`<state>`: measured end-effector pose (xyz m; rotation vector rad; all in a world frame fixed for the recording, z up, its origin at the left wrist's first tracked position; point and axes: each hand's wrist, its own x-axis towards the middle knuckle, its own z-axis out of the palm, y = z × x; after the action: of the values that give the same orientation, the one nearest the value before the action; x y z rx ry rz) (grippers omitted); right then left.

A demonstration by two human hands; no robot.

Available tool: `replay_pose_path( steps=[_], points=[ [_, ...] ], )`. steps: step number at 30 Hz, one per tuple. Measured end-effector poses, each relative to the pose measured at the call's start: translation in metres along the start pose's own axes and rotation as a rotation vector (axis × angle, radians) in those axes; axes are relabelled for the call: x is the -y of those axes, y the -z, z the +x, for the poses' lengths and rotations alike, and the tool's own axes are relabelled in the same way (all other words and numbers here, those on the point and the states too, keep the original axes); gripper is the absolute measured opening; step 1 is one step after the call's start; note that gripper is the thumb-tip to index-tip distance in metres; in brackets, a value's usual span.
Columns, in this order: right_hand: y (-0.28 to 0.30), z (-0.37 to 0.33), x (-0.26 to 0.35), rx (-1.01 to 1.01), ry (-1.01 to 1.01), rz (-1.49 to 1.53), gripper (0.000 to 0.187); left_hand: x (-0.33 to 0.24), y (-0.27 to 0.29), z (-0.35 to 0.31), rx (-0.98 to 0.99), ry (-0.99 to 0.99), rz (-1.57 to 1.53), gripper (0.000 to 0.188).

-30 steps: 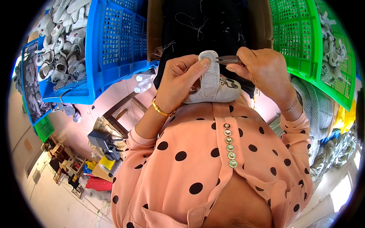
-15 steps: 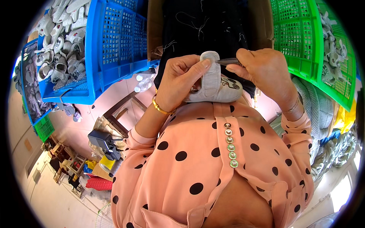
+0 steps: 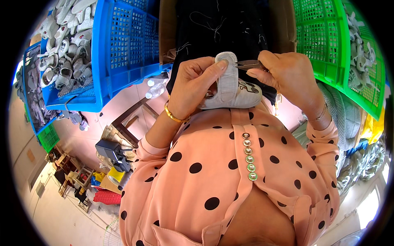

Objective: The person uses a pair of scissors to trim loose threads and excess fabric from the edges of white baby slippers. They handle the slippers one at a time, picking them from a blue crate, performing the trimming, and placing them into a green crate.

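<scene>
A small pale grey cloth shoe with a dark printed or stitched pattern on its toe rests against my front. My left hand pinches the raised strap of the shoe between thumb and fingers, its rounded end pointing away from me. In my right hand are thread snips, the fingers closed round them. Their two thin blades stand slightly apart, with the tips just right of the strap's edge. Part of the shoe's opening is hidden behind my left hand.
A blue crate of similar shoes stands at the left, a green crate with more pieces at the right. Loose threads lie on dark cloth ahead. Clear plastic bottles are beside the blue crate.
The snips have drawn back slightly to the right from the strap's edge, and their blades have parted. My left hand and the shoe have hardly moved.
</scene>
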<state>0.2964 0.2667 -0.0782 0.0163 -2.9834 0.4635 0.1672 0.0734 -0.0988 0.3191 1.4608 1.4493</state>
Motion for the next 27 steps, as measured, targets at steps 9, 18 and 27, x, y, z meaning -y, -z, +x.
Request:
replay_pose_path(
  steps=[9,18,27],
  points=[
    [0.0042,0.0034,0.0005,0.023,0.045,-0.065,0.044,-0.0004,-0.0031,0.0001,0.002,-0.023,0.036,0.028],
    [-0.0001,-0.0002,-0.0014,0.012,0.032,-0.045,0.043,0.0042,-0.0032,0.0000,-0.010,-0.011,0.032,0.026],
    [0.0072,-0.0045,0.0016,0.067,-0.049,0.054,0.041,0.0011,-0.0046,-0.0009,-0.030,-0.025,0.062,0.026]
  ],
)
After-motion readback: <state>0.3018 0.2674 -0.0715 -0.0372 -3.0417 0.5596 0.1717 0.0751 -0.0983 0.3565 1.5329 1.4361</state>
